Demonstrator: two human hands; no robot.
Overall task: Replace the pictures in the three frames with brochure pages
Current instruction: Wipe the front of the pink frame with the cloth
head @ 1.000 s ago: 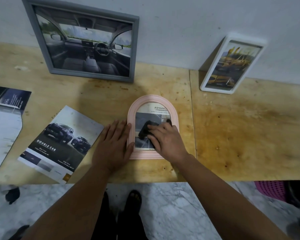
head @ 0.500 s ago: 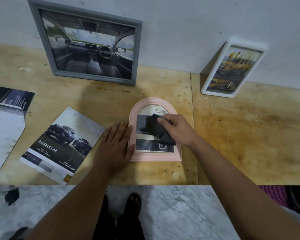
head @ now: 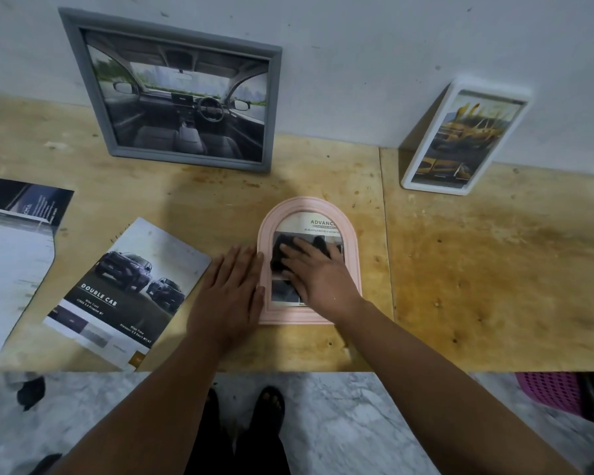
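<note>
Two readable prints: "DOUBLE CAB" brochure, "ADVANCE" under cloth-pressing right fingers.

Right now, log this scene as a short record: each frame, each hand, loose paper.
pink arched frame: flat on the wooden table, brochure page inside
grey frame: leans on wall, car interior picture
white frame: leans on wall, yellow vehicle picture
left hand: flat, beside the pink frame's left edge
right hand: presses dark cloth on the pink frame's front
Double Cab brochure: flat, left of hands
</note>
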